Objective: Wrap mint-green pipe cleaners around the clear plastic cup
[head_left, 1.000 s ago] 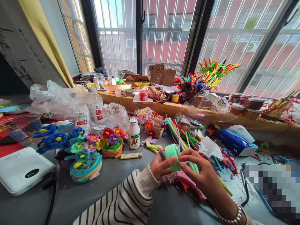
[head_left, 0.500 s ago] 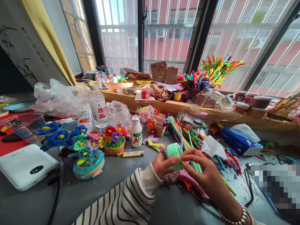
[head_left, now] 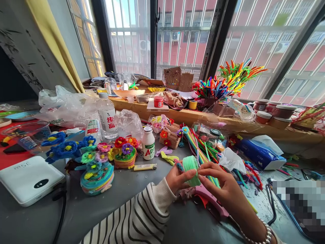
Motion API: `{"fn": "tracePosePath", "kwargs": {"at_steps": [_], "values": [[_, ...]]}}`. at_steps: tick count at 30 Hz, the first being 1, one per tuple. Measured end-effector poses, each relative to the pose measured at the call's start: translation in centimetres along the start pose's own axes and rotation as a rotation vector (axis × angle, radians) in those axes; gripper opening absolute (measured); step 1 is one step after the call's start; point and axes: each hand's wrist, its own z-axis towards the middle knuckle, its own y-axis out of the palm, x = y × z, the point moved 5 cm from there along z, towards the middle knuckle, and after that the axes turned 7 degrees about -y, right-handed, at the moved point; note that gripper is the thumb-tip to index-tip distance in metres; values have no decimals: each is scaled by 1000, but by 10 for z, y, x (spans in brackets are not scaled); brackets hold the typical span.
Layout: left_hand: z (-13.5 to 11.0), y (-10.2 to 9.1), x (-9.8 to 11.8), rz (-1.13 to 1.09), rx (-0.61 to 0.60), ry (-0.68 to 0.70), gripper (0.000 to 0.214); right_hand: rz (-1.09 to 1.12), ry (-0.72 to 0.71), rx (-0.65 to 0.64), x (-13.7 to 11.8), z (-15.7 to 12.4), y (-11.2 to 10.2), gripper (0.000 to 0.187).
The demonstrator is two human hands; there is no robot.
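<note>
Mint-green round piece of banded fuzzy strands [head_left: 191, 168] is held above the grey desk [head_left: 127, 189]: the left hand [head_left: 177, 179] has its fingers closed around the near side, while the right hand [head_left: 219, 181] has slightly parted fingers at the right edge, their grip unclear. Its visible side looks fully covered; whether the hidden side needs more, I cannot tell. Farther off, a pastel-striped round base with blue and green fuzzy flowers [head_left: 98, 181] looks finished, and beyond, pastel fuzzy stems [head_left: 195, 145] lie loose, apparently unused.
</note>
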Motion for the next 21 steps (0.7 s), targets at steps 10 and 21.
{"fn": "tracePosePath", "kwargs": {"at_steps": [10, 21], "values": [[3, 4, 6, -21, -64, 157, 35, -39, -43, 54, -7, 0, -1, 15], [-1, 9, 11, 3, -82, 229, 31, -52, -50, 76, -11, 0, -1, 13]]}}
